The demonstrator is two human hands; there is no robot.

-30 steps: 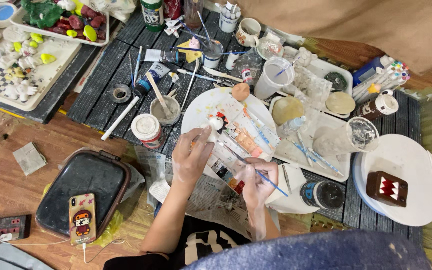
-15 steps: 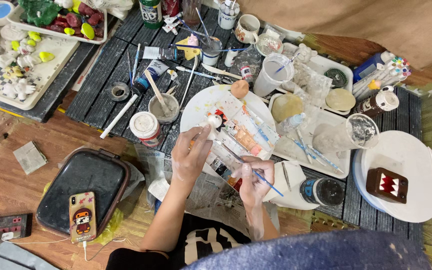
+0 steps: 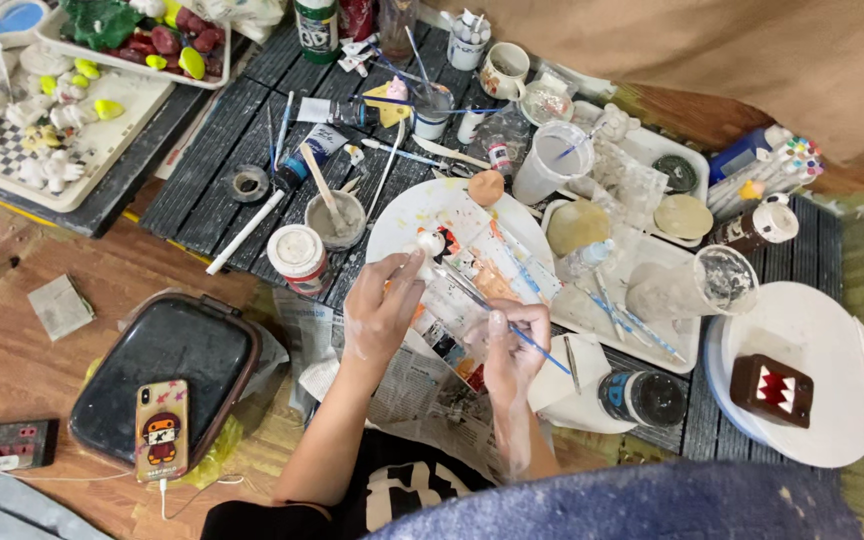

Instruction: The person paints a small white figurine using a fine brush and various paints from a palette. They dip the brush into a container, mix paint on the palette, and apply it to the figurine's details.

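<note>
Centre frame, over plate (image 3: 402, 215): left hand (image 3: 380, 312) still pinching small white figure (image 3: 428, 243), right hand (image 3: 510, 352) still clamped on brush (image 3: 512, 325), tip now nearer figure.

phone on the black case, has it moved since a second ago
No. The phone lies in the same spot on the black case, cable end toward the person, as before.

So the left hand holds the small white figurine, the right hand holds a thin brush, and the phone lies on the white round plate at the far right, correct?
Not quite. In the head view the phone lies on the dark case; the white round plate carries a brown block. The left hand holds the figurine, the right hand the brush.
</note>
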